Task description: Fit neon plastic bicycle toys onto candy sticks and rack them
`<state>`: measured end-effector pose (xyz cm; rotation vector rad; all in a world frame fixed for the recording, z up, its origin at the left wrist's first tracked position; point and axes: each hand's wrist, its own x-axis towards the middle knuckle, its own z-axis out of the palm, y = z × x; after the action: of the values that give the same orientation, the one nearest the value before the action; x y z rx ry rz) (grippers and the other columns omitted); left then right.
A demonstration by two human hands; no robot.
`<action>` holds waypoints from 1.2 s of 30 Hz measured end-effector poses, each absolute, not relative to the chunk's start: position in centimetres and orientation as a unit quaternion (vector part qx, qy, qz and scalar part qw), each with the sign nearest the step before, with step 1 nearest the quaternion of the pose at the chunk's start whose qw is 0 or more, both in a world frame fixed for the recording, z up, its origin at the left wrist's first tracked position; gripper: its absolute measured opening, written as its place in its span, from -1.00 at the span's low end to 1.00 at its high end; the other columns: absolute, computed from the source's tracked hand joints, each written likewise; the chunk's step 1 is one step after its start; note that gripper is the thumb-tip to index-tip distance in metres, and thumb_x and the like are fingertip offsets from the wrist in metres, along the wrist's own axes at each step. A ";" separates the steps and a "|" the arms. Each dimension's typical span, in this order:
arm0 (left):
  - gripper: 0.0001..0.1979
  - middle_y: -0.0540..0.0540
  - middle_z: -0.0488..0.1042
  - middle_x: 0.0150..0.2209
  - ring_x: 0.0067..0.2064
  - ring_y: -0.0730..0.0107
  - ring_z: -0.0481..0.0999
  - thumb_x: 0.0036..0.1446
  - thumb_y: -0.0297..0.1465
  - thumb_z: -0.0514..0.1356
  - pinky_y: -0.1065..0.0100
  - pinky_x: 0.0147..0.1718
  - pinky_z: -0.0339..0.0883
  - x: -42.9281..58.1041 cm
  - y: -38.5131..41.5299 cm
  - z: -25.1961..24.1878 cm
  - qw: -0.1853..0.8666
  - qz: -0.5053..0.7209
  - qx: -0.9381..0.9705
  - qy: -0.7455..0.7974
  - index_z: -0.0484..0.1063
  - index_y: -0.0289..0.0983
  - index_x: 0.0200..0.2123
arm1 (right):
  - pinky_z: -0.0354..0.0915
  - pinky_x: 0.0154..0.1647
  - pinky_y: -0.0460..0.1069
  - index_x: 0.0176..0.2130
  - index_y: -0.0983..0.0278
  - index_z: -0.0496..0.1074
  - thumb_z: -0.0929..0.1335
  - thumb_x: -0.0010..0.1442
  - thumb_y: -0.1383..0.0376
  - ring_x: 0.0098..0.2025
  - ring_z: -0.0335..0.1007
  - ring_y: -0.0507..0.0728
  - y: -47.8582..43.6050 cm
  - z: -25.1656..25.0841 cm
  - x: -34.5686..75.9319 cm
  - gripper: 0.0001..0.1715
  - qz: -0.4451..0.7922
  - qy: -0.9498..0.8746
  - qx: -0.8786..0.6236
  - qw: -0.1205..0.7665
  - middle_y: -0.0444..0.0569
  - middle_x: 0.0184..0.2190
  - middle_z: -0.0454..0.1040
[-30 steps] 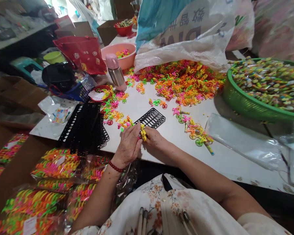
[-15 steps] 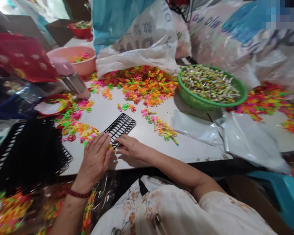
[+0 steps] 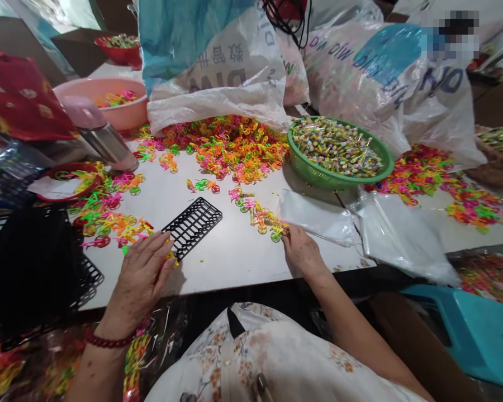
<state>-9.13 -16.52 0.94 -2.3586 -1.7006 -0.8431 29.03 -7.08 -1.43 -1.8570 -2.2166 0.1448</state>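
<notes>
My left hand (image 3: 145,273) lies over the near left end of a black plastic grid frame (image 3: 197,223), its fingers stretched and its thumb along the near side. Small yellow bits show beneath these fingers; their shape is mostly hidden. My right hand (image 3: 304,251) is at the near end of a line of bright plastic toys (image 3: 260,218), fingertips closed on a small patterned stick (image 3: 284,230), largely covered by them. To the left, a dark stack of similar frames (image 3: 33,262) sits beside scattered colourful toys (image 3: 109,220).
A green basket (image 3: 343,178) of small wrapped sticks stands behind clear plastic bags (image 3: 318,218). Heaped toys (image 3: 235,148) lie below a large white and blue sack (image 3: 213,67). A steel flask (image 3: 104,139) and a pink basin (image 3: 129,114) stand left; a blue stool (image 3: 469,329) is right.
My right hand has moved right, from the black frame to the end of the toy line. My left hand stays at the frame. The view has shifted somewhat.
</notes>
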 end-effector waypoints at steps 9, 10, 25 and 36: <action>-0.41 -0.20 0.29 0.26 0.30 0.10 0.23 0.26 -0.41 0.08 -0.04 0.28 0.04 -9.1 -17.3 1.0 0.058 -0.282 -0.775 -0.563 0.05 -0.15 0.33 | 0.37 -0.41 -0.02 -0.04 0.25 0.34 0.42 0.06 0.08 -0.49 0.43 0.05 -6.2 1.1 27.9 -0.49 0.449 -0.540 -0.618 0.354 -0.13 -0.40 0.47; -0.39 -0.21 0.27 0.27 0.31 0.10 0.21 0.27 -0.41 0.06 -0.05 0.29 -0.01 -9.0 -17.3 0.9 0.060 -0.283 -0.770 -0.569 0.01 -0.16 0.35 | 0.37 -0.43 -0.04 -0.09 0.26 0.37 0.46 -0.01 0.06 -0.49 0.41 0.03 -6.1 1.1 27.2 -0.46 0.493 -0.515 -0.594 0.373 -0.15 -0.41 0.46; -0.39 -0.23 0.24 0.29 0.34 0.26 0.14 0.34 -0.43 -0.07 -0.04 0.34 -0.12 -8.2 -17.6 1.7 0.009 -0.277 -0.748 -0.603 -0.20 -0.21 0.39 | 0.21 -0.37 -0.08 -0.35 0.27 0.39 0.34 0.18 0.20 -0.41 0.28 0.03 -8.5 -1.5 9.0 -0.83 0.489 -0.755 -0.344 0.269 -0.13 -0.46 0.42; -0.35 -0.30 0.18 0.31 0.36 0.19 0.10 0.33 -0.46 -0.07 -0.08 0.33 -0.11 -8.0 -17.9 0.9 -0.002 -0.322 -0.727 -0.606 -0.30 -0.25 0.40 | 0.21 -0.24 -0.08 -0.17 0.28 0.40 0.28 0.25 0.34 -0.30 0.35 0.07 -7.7 -2.5 7.0 -0.86 0.422 -0.830 -0.273 0.241 -0.03 -0.30 0.50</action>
<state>-8.05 -17.87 0.94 -2.2875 -1.9060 -1.0137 6.98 -7.69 -2.51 -0.7470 -2.2708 1.1528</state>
